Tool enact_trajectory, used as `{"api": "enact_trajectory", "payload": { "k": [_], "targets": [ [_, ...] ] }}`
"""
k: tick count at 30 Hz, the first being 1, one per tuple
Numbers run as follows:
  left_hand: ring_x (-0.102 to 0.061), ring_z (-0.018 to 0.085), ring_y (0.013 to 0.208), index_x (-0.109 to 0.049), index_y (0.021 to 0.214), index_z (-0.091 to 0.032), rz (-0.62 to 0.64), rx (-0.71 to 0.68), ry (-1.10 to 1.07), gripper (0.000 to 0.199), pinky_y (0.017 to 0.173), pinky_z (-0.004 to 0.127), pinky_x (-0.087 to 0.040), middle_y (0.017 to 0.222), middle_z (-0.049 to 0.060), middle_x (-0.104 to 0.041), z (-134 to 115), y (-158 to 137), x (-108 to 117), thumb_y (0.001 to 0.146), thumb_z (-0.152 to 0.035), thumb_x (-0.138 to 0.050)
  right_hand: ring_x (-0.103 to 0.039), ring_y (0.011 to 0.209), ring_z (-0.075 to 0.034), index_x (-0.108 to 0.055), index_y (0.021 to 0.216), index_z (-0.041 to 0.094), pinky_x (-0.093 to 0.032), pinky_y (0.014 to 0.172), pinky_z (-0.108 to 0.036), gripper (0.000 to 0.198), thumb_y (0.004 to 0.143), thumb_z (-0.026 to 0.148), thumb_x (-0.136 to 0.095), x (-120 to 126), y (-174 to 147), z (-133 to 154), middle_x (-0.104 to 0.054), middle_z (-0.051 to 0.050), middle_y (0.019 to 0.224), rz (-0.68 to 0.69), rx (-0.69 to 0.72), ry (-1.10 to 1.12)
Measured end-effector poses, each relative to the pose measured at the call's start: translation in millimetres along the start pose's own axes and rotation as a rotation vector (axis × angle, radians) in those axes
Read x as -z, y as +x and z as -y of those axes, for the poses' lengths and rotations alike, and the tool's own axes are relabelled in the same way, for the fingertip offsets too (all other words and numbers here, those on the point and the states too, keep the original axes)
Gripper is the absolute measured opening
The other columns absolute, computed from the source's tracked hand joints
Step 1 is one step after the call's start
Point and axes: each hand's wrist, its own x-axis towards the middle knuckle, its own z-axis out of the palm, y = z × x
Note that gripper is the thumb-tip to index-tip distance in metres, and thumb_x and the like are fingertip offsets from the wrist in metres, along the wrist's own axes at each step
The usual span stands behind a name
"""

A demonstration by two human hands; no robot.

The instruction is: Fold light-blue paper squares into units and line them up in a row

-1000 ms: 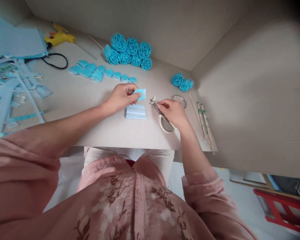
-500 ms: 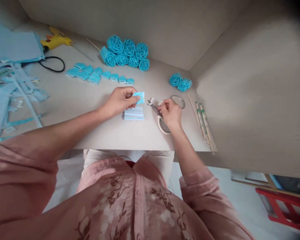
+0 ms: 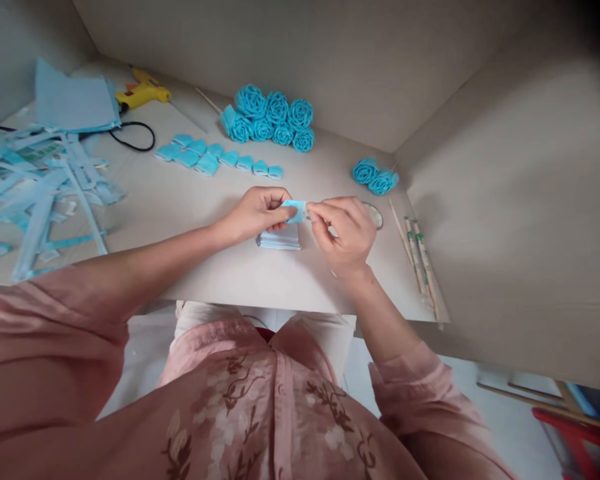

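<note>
The left hand (image 3: 263, 217) has a firm, narrow grip on a folded blue piece (image 3: 295, 211), holding it between thumb and fingers above the middle of the worktop (image 3: 220, 277). Across from it, the right hand (image 3: 345, 230) comes in from the right; its grip is narrow too, the fingertips pinched on what looks like a small pale bit (image 3: 307, 211) right at the piece's right edge, too small to make out for certain. The step in hand seems to be careful fingertip work on that edge, perhaps joining or lining up the two. The next move probably calls for a steady left pinch while the right fingertips set or press the edge evenly, without creasing the soft material. A small stack of pale strips (image 3: 281, 241) lies just below the left fingertips, on the near side. Farther off, a row of folded blue pieces (image 3: 207, 165) runs across the left, with a cluster of blue rosettes (image 3: 275, 115) beyond it at the far side and two more rosettes (image 3: 375, 177) to the right. A ring-like handle (image 3: 381, 216) shows partly behind the right hand; what it belongs to is hidden.
</note>
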Motion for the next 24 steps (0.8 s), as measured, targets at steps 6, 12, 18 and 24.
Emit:
{"api": "enact_trajectory", "payload": {
  "k": [6, 12, 18, 24],
  "targets": [
    [-0.049, 0.006, 0.046, -0.060, 0.070, -0.016, 0.012, -0.008, -0.032, 0.015, 0.045, 0.017, -0.037, 0.053, -0.004, -0.058, -1, -1, 0, 0.079, -0.022, -0.069, -0.065, 0.082, -0.022, -0.078, 0.096, 0.029, -0.051, 0.077, -0.040, 0.026, 0.098, 0.031, -0.052, -5, 2, -9, -0.073, -0.006, 0.086, -0.003, 0.075, -0.152],
    [-0.050, 0.006, 0.046, -0.060, 0.073, -0.015, 0.053, -0.017, -0.110, 0.023, 0.046, 0.017, -0.038, 0.054, -0.003, -0.059, 1, 0, 2, 0.077, -0.031, -0.077, -0.065, 0.079, -0.018, -0.078, 0.099, 0.028, -0.050, 0.070, -0.033, 0.024, 0.099, 0.022, -0.054, -6, -2, -14, -0.074, -0.004, 0.085, -0.040, 0.241, -0.235],
    [-0.053, 0.006, 0.048, -0.062, 0.076, -0.014, 0.092, -0.010, -0.143, 0.035, 0.047, 0.017, -0.041, 0.056, -0.002, -0.063, 2, 0, 2, 0.072, -0.042, -0.083, -0.065, 0.079, -0.016, -0.076, 0.099, 0.025, -0.050, 0.070, -0.031, 0.019, 0.097, 0.019, -0.058, -6, -4, -15, -0.073, -0.003, 0.085, -0.049, 0.300, -0.242],
    [-0.054, 0.007, 0.049, -0.061, 0.075, -0.014, 0.114, -0.009, -0.179, 0.033, 0.047, 0.017, -0.041, 0.057, -0.001, -0.063, 0, 0, 1, 0.072, -0.040, -0.082, -0.064, 0.081, -0.017, -0.074, 0.102, 0.024, -0.048, 0.070, -0.031, 0.019, 0.096, 0.015, -0.058, -4, -2, -16, -0.073, -0.004, 0.087, -0.026, 0.332, -0.179]
  ]
}}
